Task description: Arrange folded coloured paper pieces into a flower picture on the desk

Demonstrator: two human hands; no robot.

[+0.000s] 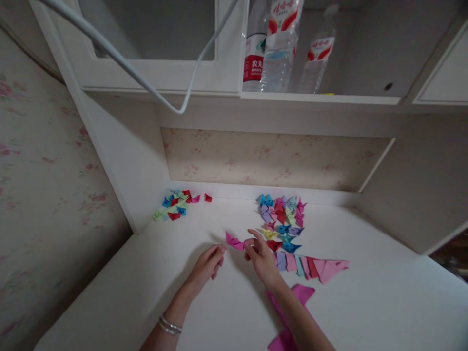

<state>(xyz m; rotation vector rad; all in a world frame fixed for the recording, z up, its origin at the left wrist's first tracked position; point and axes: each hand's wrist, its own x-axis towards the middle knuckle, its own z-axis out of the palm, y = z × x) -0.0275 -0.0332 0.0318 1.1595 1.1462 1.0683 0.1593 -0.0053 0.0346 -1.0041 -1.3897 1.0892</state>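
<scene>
A small magenta folded paper boat [234, 241] is in front of me, a little above or on the white tabletop; I cannot tell which. Its right end is pinched by the thumb and fingers of my right hand [260, 253], with the index finger raised. Just left of the boat, my left hand [208, 263] has its fingers curled in, apart from the paper, and I see nothing in it. Beneath my right forearm lies a larger magenta folded paper piece [303, 294], partly hidden. A row of overlapping folded papers [310, 267] in several colours stretches right of my right hand.
Several small folded paper pieces [281, 214] stand in a block at the back right. Another loose cluster [175, 202] lies back left, with a red piece [208, 197] beside it. Above hang a white cable [146, 83] and a shelf with plastic bottles [280, 58].
</scene>
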